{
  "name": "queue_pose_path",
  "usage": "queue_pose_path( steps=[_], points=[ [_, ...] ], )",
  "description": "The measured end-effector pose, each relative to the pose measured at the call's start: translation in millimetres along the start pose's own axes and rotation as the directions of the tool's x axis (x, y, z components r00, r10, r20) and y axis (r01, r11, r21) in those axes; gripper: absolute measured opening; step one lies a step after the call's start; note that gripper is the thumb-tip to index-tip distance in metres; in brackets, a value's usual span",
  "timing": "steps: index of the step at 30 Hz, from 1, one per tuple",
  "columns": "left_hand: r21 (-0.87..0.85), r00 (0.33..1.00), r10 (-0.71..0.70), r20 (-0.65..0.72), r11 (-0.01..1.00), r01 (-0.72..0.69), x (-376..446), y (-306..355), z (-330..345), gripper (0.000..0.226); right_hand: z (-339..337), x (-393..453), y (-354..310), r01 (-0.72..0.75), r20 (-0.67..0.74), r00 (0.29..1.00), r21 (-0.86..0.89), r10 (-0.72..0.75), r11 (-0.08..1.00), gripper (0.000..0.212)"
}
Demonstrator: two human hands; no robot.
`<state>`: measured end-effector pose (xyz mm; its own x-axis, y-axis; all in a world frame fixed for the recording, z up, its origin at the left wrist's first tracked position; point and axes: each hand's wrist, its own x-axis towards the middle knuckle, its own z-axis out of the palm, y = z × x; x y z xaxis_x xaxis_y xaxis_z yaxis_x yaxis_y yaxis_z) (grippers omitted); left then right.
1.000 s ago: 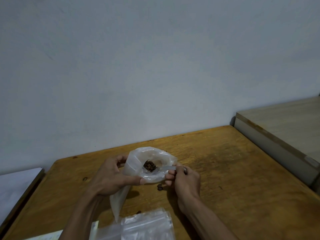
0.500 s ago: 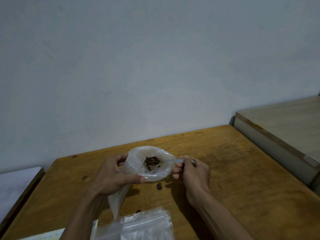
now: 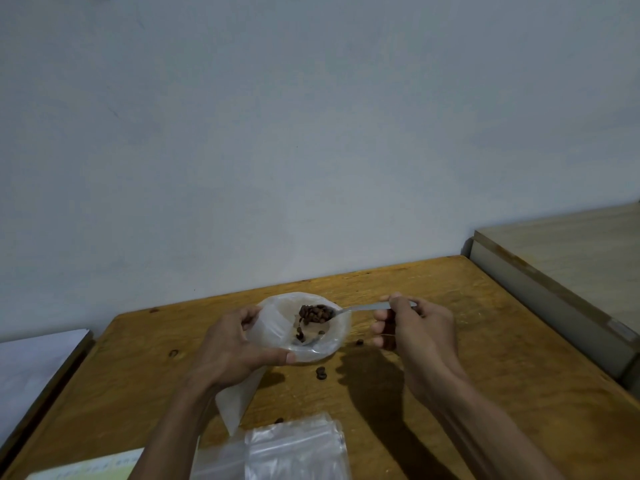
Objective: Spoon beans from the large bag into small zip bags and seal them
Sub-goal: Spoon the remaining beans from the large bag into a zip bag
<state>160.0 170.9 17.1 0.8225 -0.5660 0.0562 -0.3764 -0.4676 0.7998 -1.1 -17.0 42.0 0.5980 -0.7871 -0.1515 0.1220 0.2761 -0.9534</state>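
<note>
A metal spoon (image 3: 349, 309) heaped with brown beans (image 3: 314, 312) sits tilted over the open mouth of a translucent plastic bag (image 3: 304, 327), and a few beans show lower down inside the bag, blurred. The right hand (image 3: 412, 332) has its grip closed round the spoon's handle, thumb on top and fingers curled beneath. The left hand (image 3: 235, 344) has its grip closed on the bag just below the rolled-out rim, thumb (image 3: 273, 356) along the near side and fingers wrapped behind, holding the mouth wide; the rest of the bag hangs down past the wrist to a folded tip that reaches the wooden counter (image 3: 485, 341). The bag is above the middle of the counter, nearer its far edge than its near one. Three loose beans lie on the counter: one (image 3: 322, 373) just below the bag, another (image 3: 360, 341) between the bag and the right hand, and one (image 3: 278, 420) nearer the front. At the near edge lies a stack of clear zip bags (image 3: 294, 452), with a pale paper sheet (image 3: 86, 467) beside it toward the near left corner. A light wooden surface (image 3: 571, 258) adjoins the counter's right edge, and a white board (image 3: 31, 368) lies off its left edge. A plain grey wall (image 3: 311, 133) stands behind.
</note>
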Motion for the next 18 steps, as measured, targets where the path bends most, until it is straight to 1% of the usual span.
queue_pose_path(
  steps=[2,3,4,6,7,8,9,10,11,13,14,15,16,18],
  points=[
    [0.024,1.000,-0.010,-0.009,1.000,0.010,0,2,1,0.087,4,0,-8,0.041,0.006,0.999,-0.008,-0.041,0.999,0.017],
    [0.025,1.000,-0.017,-0.002,1.000,0.017,0,2,1,0.087,8,0,-11,0.063,0.014,0.998,-0.022,-0.063,0.998,0.017],
    [0.019,1.000,-0.022,0.013,1.000,0.021,1,1,1,0.090,13,-1,-12,0.086,0.029,0.996,-0.048,-0.084,0.995,0.017],
    [0.011,0.999,-0.017,0.041,1.000,0.017,1,2,2,0.106,26,-5,-10,0.164,0.085,0.985,-0.149,-0.153,0.975,0.020],
    [0.021,0.999,-0.015,0.044,1.000,0.014,1,3,2,0.115,32,-7,-7,0.249,0.137,0.965,-0.235,-0.221,0.939,0.022],
    [0.031,0.999,-0.012,0.045,0.999,0.010,0,4,2,0.123,36,-9,-3,0.363,0.207,0.928,-0.328,-0.309,0.872,0.023],
    [0.037,0.999,-0.014,0.045,0.999,0.012,-1,5,2,0.130,39,-11,1,0.479,0.275,0.876,-0.401,-0.396,0.781,0.023],
    [0.037,0.999,-0.020,0.044,0.999,0.018,-1,5,1,0.131,39,-11,5,0.569,0.314,0.822,-0.441,-0.475,0.694,0.021],
    [0.026,0.999,-0.030,0.036,0.999,0.029,-1,5,1,0.124,36,-10,8,0.625,0.317,0.780,-0.452,-0.540,0.637,0.021],
    [-0.012,0.998,-0.057,0.019,0.998,0.057,-2,5,-2,0.099,25,-3,13,0.689,0.257,0.710,-0.445,-0.655,0.572,0.020],
    [-0.022,0.998,-0.059,0.019,0.998,0.060,-3,5,-2,0.090,19,1,16,0.712,0.233,0.674,-0.459,-0.701,0.531,0.020],
    [-0.028,0.998,-0.063,0.017,0.998,0.063,-3,5,-2,0.085,15,4,21,0.727,0.243,0.645,-0.486,-0.724,0.485,0.019],
    [-0.033,0.998,-0.065,0.018,0.997,0.066,-3,4,-2,0.083,13,7,28,0.738,0.284,0.631,-0.507,-0.722,0.445,0.019],
    [-0.042,0.997,-0.073,0.030,0.996,0.074,-4,6,-1,0.086,14,10,48,0.731,0.401,0.653,-0.554,-0.642,0.398,0.021]
  ],
)
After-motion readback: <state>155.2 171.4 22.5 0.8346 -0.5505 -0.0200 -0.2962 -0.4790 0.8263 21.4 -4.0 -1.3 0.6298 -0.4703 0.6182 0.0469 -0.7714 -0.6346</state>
